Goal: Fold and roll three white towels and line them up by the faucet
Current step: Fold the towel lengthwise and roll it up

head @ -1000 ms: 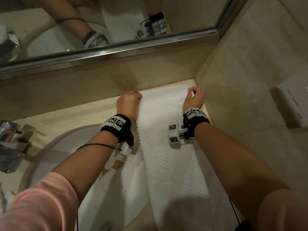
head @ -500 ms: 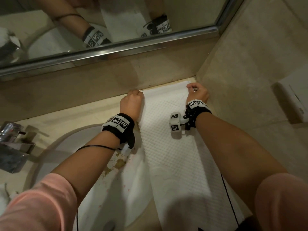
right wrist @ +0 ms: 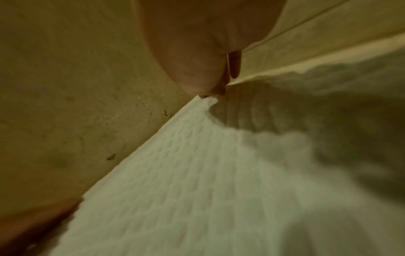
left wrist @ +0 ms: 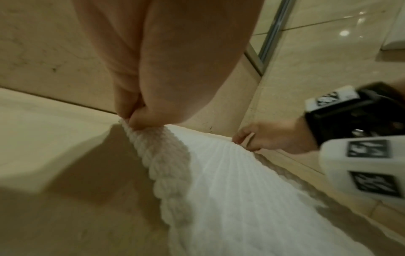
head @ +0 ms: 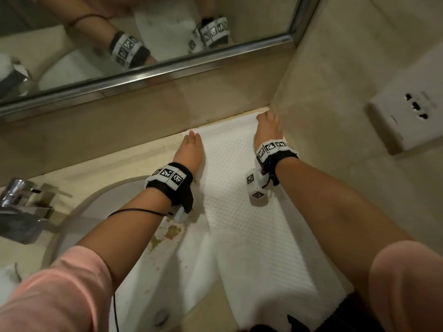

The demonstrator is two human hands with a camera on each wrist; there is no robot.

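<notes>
A white towel (head: pixel 242 212) is lying as a long folded strip on the tabletop (head: pixel 100 159), running from the person's body toward the back wall (head: pixel 134 125), with its far end almost touching that wall. Its left edge is hanging a little over the rim of the sink (head: pixel 79 212), and its right edge is lying close along the side wall (head: pixel 335 92).

The left hand (head: pixel 190 149) is sitting at the towel's far left corner; in the left wrist view its thumb and fingers (left wrist: pixel 140 119) are pinching the bunched edge of the cloth there. The right hand (head: pixel 267 128) is reaching to the far right corner, deep in the angle where the two walls meet. In the right wrist view its fingertips (right wrist: pixel 219 90) are meeting right at the corner's tip, and the corner is lifting slightly toward them, so it is pinching the cloth too.

Room is tight: the walls are closing in on the far end and the right side of the towel. A strip of bare tabletop is lying to the left of the left hand, between the sink and the back wall. A chrome faucet (head: pixel 21 212) is standing at the far left, well apart from both hands. A mirror (head: pixel 143 44) is hanging above the back wall, and a wall socket (head: pixel 407 116) is sitting on the side wall.
</notes>
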